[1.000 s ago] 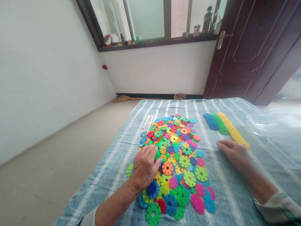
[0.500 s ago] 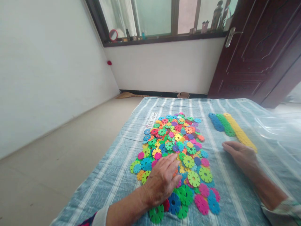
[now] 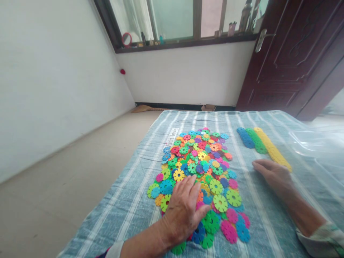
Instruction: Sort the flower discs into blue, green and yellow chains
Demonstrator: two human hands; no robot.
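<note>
Snowflake discs in many colours lie in a loose, long pile on the striped cloth. My left hand rests palm down over the near part of the pile, its fingers stretched and thumb apart, touching the discs. What lies under the palm is hidden. To the right, my right hand is low over the cloth with its fingers drawn together; whether they hold anything is hidden. Just beyond it lie overlapping rows of discs, one blue, one green and a longer yellow one, whose near end meets the hand.
A blue-and-white striped cloth covers the table or bed. A clear plastic container stands at the right edge. Printed lettering shows left of the pile. Behind are a windowsill with small items and a dark red door.
My left hand has shifted slightly over the pile, and its thumb reaches a little further right. My right hand stays by the yellow row. The whole view has tilted slightly.
</note>
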